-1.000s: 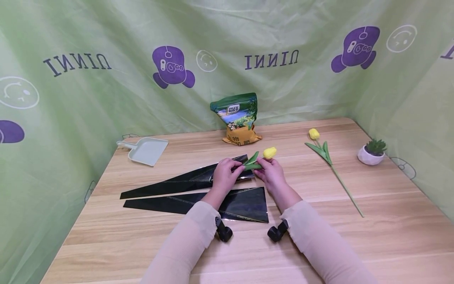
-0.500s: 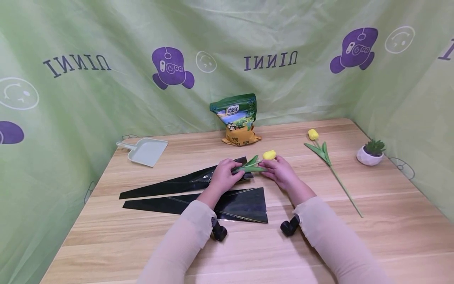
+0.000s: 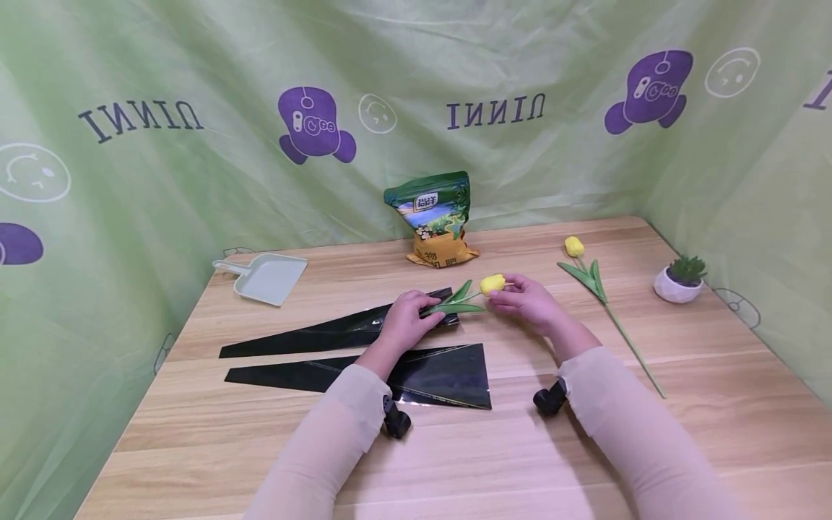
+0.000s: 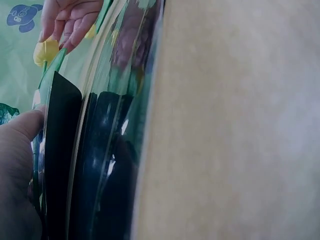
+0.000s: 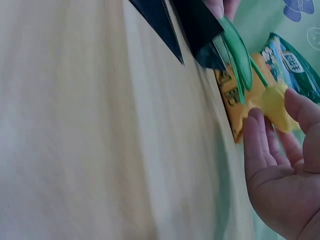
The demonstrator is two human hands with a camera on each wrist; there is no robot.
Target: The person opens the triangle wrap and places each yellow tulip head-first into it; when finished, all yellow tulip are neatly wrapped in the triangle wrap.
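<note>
A yellow artificial tulip lies with its stem end inside a black flower sleeve; its bloom and green leaves stick out past the sleeve's wide mouth. My left hand grips the sleeve near that mouth, thumb on the near side, together with the tulip's stem. At the other end my right hand holds the bloom between thumb and fingers, clearly seen in the right wrist view, where the bloom sits against the thumb tip. Nearer to me, a second black flower sleeve lies flat on the table.
Another yellow tulip lies to the right, close to a succulent in a white pot. A green and orange bag with printed labels stands at the back. On the far left rests a pale grey dustpan.
My right hand has shifted right from the leaves and stem to the bloom. My left hand keeps hold near the sleeve's mouth, and the tulip lies almost where it was.
</note>
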